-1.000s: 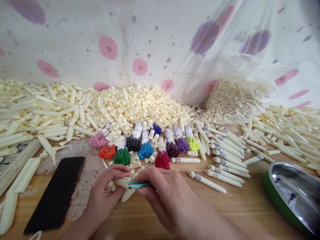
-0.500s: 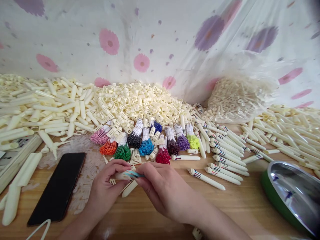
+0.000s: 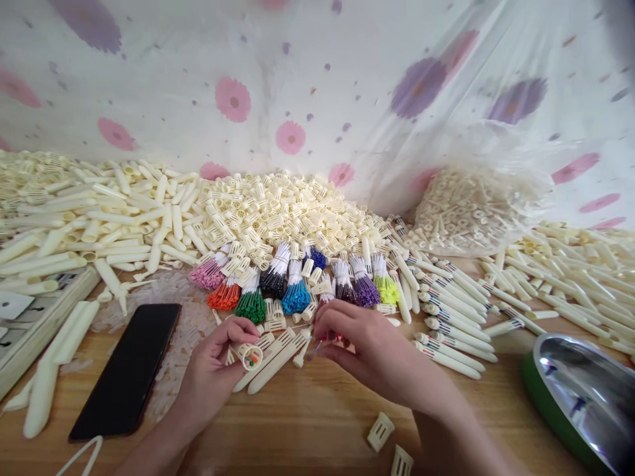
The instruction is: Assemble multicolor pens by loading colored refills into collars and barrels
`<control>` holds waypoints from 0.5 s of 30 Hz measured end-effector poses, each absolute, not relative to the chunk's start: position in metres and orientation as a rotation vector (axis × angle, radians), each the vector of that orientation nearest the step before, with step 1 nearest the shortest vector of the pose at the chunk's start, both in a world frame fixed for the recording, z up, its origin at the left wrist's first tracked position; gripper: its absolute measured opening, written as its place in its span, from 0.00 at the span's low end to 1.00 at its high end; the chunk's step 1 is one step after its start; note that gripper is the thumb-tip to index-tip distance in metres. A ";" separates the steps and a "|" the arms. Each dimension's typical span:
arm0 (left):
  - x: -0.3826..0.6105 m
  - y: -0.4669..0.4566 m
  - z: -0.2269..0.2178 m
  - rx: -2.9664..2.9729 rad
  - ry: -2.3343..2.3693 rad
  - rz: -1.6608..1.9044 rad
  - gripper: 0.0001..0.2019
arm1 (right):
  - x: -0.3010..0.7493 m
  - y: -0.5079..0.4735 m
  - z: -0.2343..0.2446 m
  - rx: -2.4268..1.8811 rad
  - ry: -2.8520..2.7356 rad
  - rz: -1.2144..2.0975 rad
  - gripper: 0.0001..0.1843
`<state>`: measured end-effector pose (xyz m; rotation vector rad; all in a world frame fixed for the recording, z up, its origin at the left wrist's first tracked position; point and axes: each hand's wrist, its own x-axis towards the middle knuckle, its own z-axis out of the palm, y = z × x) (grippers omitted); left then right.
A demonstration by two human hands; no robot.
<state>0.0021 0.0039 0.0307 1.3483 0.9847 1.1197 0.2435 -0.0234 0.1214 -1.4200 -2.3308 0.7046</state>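
My left hand (image 3: 211,370) grips a cream slotted pen barrel piece (image 3: 251,357), its round opening facing me, with small orange and green tips inside. My right hand (image 3: 354,340) is pinched around thin pen refills (image 3: 317,346); a purple tip and some red show at the fingers, which partly hide them. Just behind it, the red refill bundle (image 3: 325,291) is mostly covered. More tied refill bundles stand in a row, including blue (image 3: 296,296), green (image 3: 250,304) and purple (image 3: 364,289). Below, cream pen barrels (image 3: 278,363) lie between my hands.
A heap of slotted cream pieces (image 3: 292,205) rises behind the bundles. Assembled pens (image 3: 454,357) lie at right, near a green-sided metal bowl (image 3: 538,390). A phone (image 3: 126,373) lies at left. A clear bag of small parts (image 3: 476,211) stands at the back. Loose slotted pieces (image 3: 380,432) lie in front.
My right hand has moved away from my left hand, rightward to the red bundle; the light-blue strip at its fingers is gone from view. The left hand's piece now has its opening toward me.
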 end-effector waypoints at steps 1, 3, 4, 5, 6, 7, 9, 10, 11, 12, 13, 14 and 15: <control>0.001 0.004 0.030 1.354 0.982 1.121 0.12 | 0.246 -0.024 0.118 -1.469 -2.438 0.709 0.03; 0.000 0.004 0.029 1.359 0.972 1.130 0.12 | 0.249 -0.028 0.106 -1.572 -2.614 0.702 0.06; -0.001 0.003 0.029 1.359 0.964 1.135 0.13 | 0.250 -0.030 0.098 -1.614 -2.681 0.688 0.06; -0.001 0.003 0.029 1.356 0.955 1.137 0.13 | 0.251 -0.033 0.089 -1.661 -2.724 0.653 0.06; 0.000 0.003 0.030 1.349 0.947 1.139 0.13 | 0.252 -0.036 0.081 -1.695 -2.760 0.618 0.06; 0.000 0.003 0.031 1.335 0.941 1.137 0.13 | 0.253 -0.039 0.073 -1.721 -2.788 0.576 0.06; 0.003 0.002 0.035 1.290 0.951 1.127 0.11 | 0.257 -0.047 0.061 -1.773 -2.762 0.500 0.09; 0.004 0.002 0.037 1.262 0.964 1.116 0.10 | 0.260 -0.053 0.057 -1.790 -2.721 0.456 0.10; 0.005 0.002 0.040 1.233 0.981 1.104 0.10 | 0.264 -0.060 0.054 -1.790 -2.669 0.405 0.13; 0.007 0.002 0.042 1.208 0.998 1.090 0.10 | 0.269 -0.070 0.051 -1.761 -2.620 0.345 0.16; 0.007 0.003 0.043 1.188 1.014 1.076 0.10 | 0.275 -0.080 0.048 -1.702 -2.587 0.287 0.21; 0.008 0.003 0.045 1.170 1.030 1.070 0.10 | 0.281 -0.092 0.044 -1.595 -2.585 0.211 0.26; 0.008 0.003 0.045 1.151 1.047 1.068 0.10 | 0.286 -0.104 0.039 -1.450 -2.612 0.143 0.34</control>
